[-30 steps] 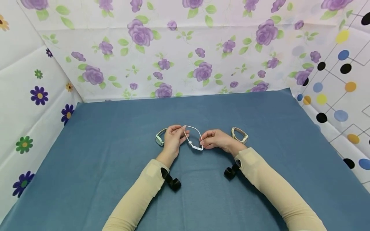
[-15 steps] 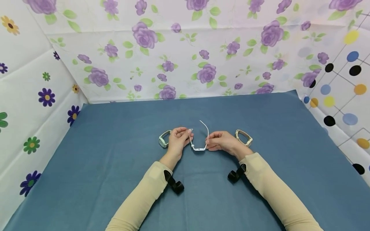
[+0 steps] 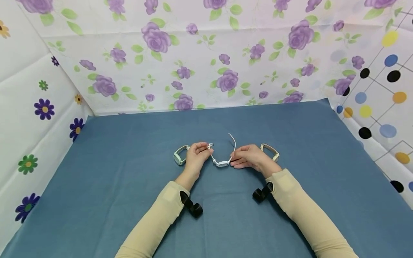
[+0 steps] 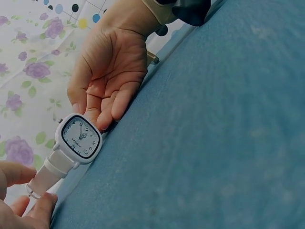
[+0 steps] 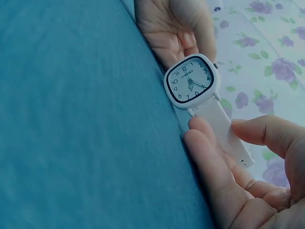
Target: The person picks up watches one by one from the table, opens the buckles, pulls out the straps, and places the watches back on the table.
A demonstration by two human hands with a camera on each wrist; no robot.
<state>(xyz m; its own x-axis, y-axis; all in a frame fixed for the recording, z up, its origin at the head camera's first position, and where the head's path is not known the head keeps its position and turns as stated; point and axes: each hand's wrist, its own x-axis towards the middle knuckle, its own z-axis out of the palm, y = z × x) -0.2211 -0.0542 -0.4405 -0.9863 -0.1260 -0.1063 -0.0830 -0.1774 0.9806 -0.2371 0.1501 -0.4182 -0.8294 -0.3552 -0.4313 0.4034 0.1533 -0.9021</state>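
Observation:
Between the hands is a white wristwatch (image 3: 222, 164) with its strap undone and curving up on both sides. The left hand (image 3: 196, 157) pinches the buckle-end strap, whose metal buckle shows at the fingertips in the left wrist view. On the other side, the right hand (image 3: 250, 157) holds the holed strap near the case between thumb and fingers; its free tip sticks up beyond them. In the right wrist view the square dial (image 5: 192, 81) faces the camera, with black numerals and a dark inner border. The watch case hangs low, close over the blue cloth.
A pale green watch (image 3: 177, 159) lies just left of the left hand, partly hidden by it. Behind the right hand lies a beige watch (image 3: 276, 157), its strap looped. Blue cloth (image 3: 129, 200) covers the table, with patterned sheets (image 3: 200, 71) around its back and sides.
The white watch's strap ends, close together a second ago, have come apart, and the free strap springs up to the right. The hands have spread slightly, and the dial has tipped upward.

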